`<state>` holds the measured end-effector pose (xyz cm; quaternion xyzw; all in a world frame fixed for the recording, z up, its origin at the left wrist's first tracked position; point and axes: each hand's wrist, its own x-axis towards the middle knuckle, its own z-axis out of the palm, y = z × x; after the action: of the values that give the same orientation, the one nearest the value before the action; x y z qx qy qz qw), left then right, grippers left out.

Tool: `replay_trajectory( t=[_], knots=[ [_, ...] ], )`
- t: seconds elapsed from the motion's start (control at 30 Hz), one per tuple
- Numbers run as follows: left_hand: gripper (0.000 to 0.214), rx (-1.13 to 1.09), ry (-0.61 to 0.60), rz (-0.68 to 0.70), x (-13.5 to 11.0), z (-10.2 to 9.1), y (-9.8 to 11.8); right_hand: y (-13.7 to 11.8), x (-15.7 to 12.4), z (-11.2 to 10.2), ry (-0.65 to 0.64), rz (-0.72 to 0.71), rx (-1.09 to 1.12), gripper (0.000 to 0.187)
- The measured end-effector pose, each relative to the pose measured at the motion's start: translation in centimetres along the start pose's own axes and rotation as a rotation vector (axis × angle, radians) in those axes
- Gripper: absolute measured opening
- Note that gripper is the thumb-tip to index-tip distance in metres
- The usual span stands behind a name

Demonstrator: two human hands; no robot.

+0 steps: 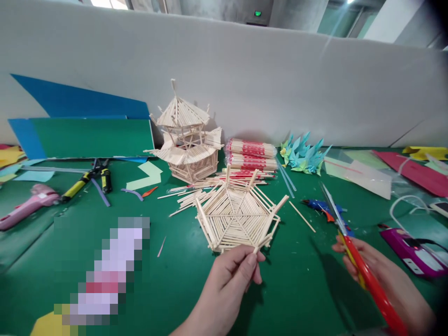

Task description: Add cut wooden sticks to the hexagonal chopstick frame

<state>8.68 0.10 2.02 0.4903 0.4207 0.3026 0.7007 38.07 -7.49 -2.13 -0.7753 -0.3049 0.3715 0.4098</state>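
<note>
My left hand [233, 280] pinches the near edge of a hexagonal frame of thin wooden sticks [238, 214], fingers closed at one corner. The frame is tilted toward me, with spokes meeting in its middle and short sticks standing up at several corners. To the right, my right hand [378, 275] is wrapped round scissors [355, 254] with red and yellow handles, their silver blades pointing up and away, apart from the frame. Behind the frame stands a pagoda model [189, 140] built of sticks. Loose sticks [192, 199] lie between them.
Bundled sticks [252, 154] and a blue-green folded-paper piece [304, 154] sit along the white partition [245, 79]. A blue glue gun [322, 206] lies behind the scissors, a purple device [413, 252] at right. Pliers [89, 179] and a pink glue gun [31, 205] lie left.
</note>
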Motion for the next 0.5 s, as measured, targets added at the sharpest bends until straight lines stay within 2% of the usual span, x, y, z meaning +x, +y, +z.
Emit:
replay_trajectory(
  t=[0.07,0.1,0.2,0.33,0.4,0.5],
  knots=[
    [0.033,0.008,0.014,0.023,-0.1,-0.1,0.1,0.0,-1.2,0.4,-0.183,-0.003,0.108,0.055],
    [0.032,0.011,0.021,0.037,-0.1,-0.1,0.2,-0.1,-1.9,0.9,-0.248,-0.058,0.113,0.06],
    [0.029,0.007,0.038,0.056,-0.2,-0.2,0.2,-0.9,-4.1,3.1,-0.318,-0.276,-0.07,0.061],
    [0.028,0.002,0.059,0.06,-0.2,-0.3,0.1,-2.1,-5.7,5.5,-0.259,-0.494,-0.468,0.047],
    [0.027,0.023,0.077,0.075,-0.2,-0.4,0.0,-2.0,-5.7,5.9,-0.224,-0.574,-0.598,0.05],
    [0.029,0.062,0.078,0.106,-0.2,-0.4,-0.3,-1.6,-5.7,5.9,-0.267,-0.596,-0.734,0.057]
  ],
)
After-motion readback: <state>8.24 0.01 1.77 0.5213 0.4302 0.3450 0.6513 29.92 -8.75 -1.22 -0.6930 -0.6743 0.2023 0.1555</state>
